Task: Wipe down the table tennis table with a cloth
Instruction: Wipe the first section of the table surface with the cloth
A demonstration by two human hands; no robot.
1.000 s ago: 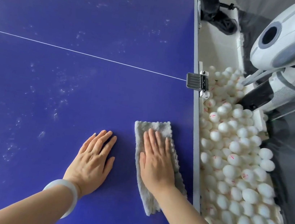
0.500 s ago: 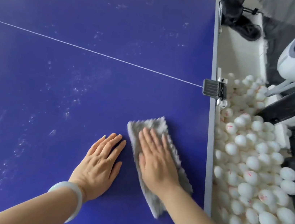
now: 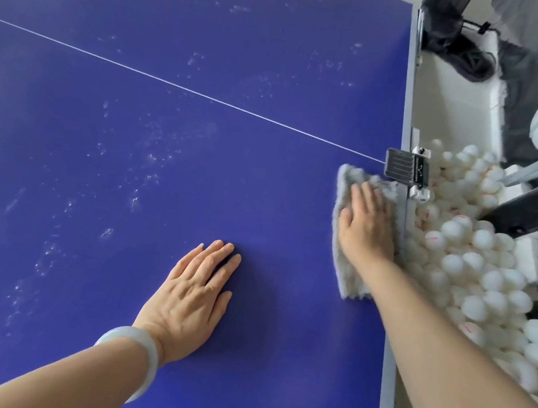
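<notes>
The blue table tennis table [image 3: 212, 57] fills most of the view. Along its right edge runs a trough heaped with white balls [image 3: 479, 268]. The grey cloth [image 3: 349, 274] lies on the table right at that edge, its far end just beside the black clamp [image 3: 404, 165]. The right hand [image 3: 366, 224] lies flat on the cloth, fingers straight, pressing rather than gripping. The left hand [image 3: 192, 297] rests open on bare table, well apart from the cloth, holding nothing. Pale dusty specks [image 3: 149, 159] scatter across the middle, left of both hands. That ground looks unwiped, so the job seems far from finished. To wipe well here, the person would do best to press evenly through the whole palm and run along the grey border without snagging the clamp. After that, overlapping passes leftward toward the specks would keep dust from being pushed in among the balls.
</notes>
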